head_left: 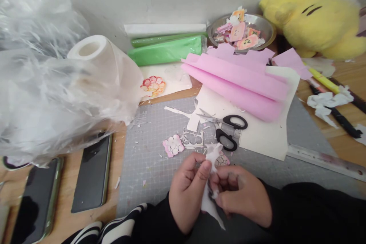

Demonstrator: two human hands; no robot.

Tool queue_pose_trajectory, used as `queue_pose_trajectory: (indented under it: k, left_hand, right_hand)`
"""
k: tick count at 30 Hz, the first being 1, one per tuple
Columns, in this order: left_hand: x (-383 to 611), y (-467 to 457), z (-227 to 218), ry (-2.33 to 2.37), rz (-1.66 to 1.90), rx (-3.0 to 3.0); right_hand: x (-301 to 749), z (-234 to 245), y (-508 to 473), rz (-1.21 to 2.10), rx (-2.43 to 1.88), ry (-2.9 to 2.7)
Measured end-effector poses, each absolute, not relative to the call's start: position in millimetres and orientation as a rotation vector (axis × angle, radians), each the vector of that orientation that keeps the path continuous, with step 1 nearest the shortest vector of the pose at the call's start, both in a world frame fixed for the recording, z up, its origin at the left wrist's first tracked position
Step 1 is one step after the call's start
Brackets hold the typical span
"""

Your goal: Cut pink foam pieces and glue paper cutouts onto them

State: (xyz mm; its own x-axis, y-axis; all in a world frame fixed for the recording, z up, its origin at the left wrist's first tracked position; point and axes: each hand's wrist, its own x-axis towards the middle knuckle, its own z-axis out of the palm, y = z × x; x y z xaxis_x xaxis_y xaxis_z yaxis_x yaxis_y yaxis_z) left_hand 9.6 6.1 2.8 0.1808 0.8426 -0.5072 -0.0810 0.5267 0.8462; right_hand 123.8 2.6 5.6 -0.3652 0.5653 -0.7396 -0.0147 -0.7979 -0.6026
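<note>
Near the front of the grey cutting mat (143, 137), my left hand (190, 190) pinches a crumpled piece of white tissue (213, 154) between thumb and fingers. My right hand (243, 194) meets it from the other side, its fingertips closed on the same tissue, whose loose end hangs below. Something dark shows in the tissue between the hands, too small to name. Just beyond lie scissors (228, 122) with black handles, their blades a little apart. A pink-edged paper cutout (173, 145) with drawn circles is left of them; another patterned piece (222, 159) is partly hidden behind my hands.
Pink paper (237, 80) lies over a cream sheet (265, 133), with a metal ruler (326, 162) at right. A metal bowl (268, 32) holds paper cutouts. A paper roll (105, 57) and plastic bag (37, 95) stand left, above two phones (91, 175). Yellow plush toys (326, 23) sit back right.
</note>
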Motion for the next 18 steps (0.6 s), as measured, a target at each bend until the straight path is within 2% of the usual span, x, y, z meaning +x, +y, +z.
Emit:
queue_pose_trajectory:
  k: [3,8,18]
  left_hand:
    - [9.7,7.1,2.8,1.256,0.766,0.786]
    - [10.4,7.7,3.0,1.222,0.754,0.732]
    - [7.0,3.4,-3.0,1.265,0.709,0.800]
  right_hand:
    - [121.2,8.9,0.3,2.034,-1.605,-0.945]
    - [122.0,6.1,-7.1,1.474,-1.614,-1.377]
    - [130.4,6.5,-3.1,0.956,-1.441,-1.828]
